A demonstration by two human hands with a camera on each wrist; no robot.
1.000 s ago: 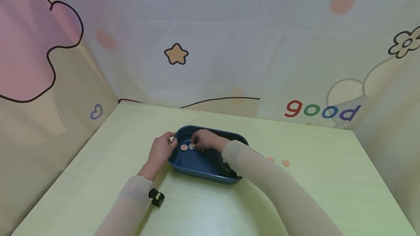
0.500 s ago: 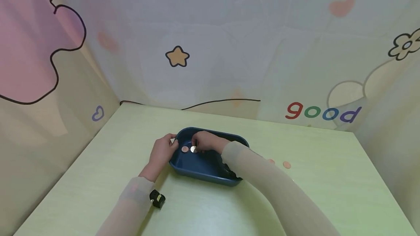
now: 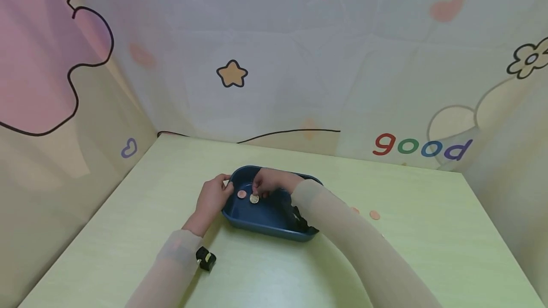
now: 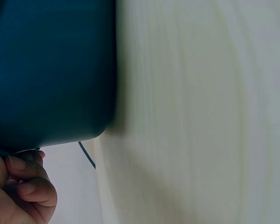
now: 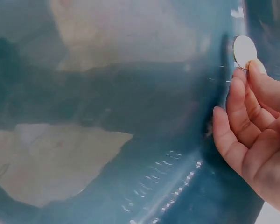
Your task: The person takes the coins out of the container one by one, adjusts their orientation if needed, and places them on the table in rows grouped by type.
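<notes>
A dark blue tray (image 3: 257,232) with a raised rim rests on the table. At its left end my left hand (image 3: 212,197) pinches the rim, thumb on the edge; in the left wrist view its other fingers (image 4: 39,191) curl outside the wall. Reaching down into the tray, my right hand (image 3: 271,182) pinches a gold-coloured coin (image 3: 254,198) at its fingertips. That coin (image 5: 245,50) looks pale in the right wrist view, thumb and index finger at its lower edge. Left of it, a copper-coloured coin (image 3: 241,194) lies on the tray floor.
Two more copper-coloured coins lie on the table right of the tray, one (image 3: 375,215) in full sight and the other (image 3: 356,210) partly behind the right sleeve (image 3: 355,232). A small black device (image 3: 206,259) sits at the left wrist. Printed cloth (image 3: 274,84) hangs around the table.
The gold-coloured coin has shifted slightly right and nearer to me with the right hand, and more of its face shows. The left hand stays on the tray rim.
</notes>
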